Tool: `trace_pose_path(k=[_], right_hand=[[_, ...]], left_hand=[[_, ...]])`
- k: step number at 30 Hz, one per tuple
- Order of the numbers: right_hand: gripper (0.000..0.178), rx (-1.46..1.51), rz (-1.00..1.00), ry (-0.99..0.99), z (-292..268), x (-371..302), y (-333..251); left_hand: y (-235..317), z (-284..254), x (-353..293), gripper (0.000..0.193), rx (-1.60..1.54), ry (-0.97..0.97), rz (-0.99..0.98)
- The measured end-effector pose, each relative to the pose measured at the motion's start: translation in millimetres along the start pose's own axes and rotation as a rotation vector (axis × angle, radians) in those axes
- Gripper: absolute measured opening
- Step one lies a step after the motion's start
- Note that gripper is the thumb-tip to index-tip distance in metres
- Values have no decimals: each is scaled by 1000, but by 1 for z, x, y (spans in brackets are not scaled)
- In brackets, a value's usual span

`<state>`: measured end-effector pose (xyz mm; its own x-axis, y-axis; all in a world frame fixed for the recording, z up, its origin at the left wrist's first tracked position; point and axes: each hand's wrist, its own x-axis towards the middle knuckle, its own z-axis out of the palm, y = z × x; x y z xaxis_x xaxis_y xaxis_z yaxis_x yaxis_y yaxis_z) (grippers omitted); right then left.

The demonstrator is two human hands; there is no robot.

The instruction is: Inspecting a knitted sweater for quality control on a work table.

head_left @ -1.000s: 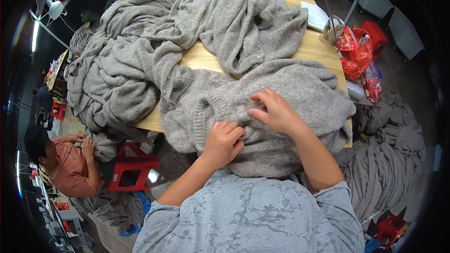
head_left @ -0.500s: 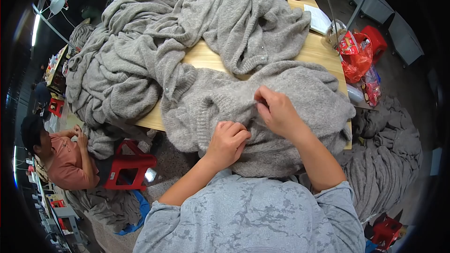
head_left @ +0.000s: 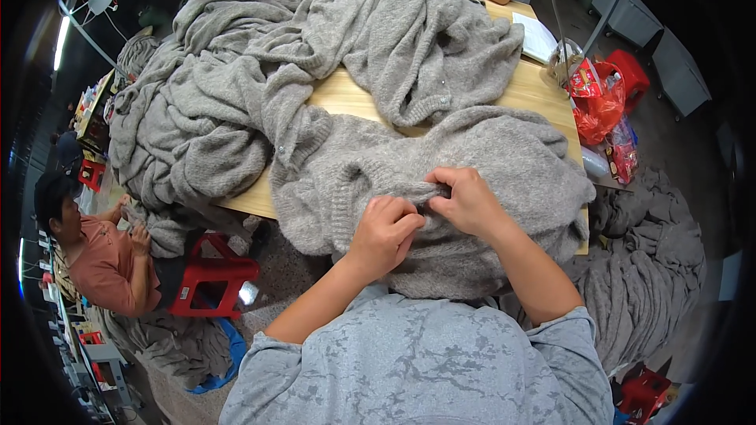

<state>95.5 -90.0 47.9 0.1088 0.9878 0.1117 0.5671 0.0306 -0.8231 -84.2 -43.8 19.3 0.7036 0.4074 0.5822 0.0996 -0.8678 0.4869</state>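
A grey knitted sweater (head_left: pixel 520 157) lies bunched at the near edge of the table, its ribbed band (head_left: pixel 340 212) showing on the left. My left hand (head_left: pixel 386 228) is closed on a fold of this sweater, fingertips pressed into the knit. Just to the right, my right hand (head_left: pixel 466 203) is pinched, thumb and forefinger together at the same fold. Whatever sits between those fingertips is too small to make out. The two hands are almost touching.
More grey knitwear (head_left: pixel 205 110) is heaped over the wooden table (head_left: pixel 346 94). Co-workers handle fabric at the far edge, and one person (head_left: pixel 102 260) sits at left near a red stool (head_left: pixel 209 283). Red bags (head_left: pixel 598 110) hang at right, above a knitwear pile (head_left: pixel 646 283).
My right hand has come down toward my left hand and the fold. My left hand has barely moved. At the far left edge, a co-worker's hand has shifted with the fabric.
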Motion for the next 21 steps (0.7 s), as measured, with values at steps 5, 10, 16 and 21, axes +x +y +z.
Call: trace_pose_path(k=[5, 10, 16, 21], right_hand=[[18, 415, 228, -166, 2, 5, 21], [12, 704, 348, -340, -1, 9, 33], [15, 225, 96, -215, 3, 4, 25], [12, 271, 123, -161, 4, 2, 23]], left_hand=[[-4, 8, 5, 25, 48, 85, 23], [-3, 11, 6, 25, 22, 161, -6], [-3, 10, 7, 24, -155, 94, -178], [-2, 6, 11, 22, -220, 13, -293]])
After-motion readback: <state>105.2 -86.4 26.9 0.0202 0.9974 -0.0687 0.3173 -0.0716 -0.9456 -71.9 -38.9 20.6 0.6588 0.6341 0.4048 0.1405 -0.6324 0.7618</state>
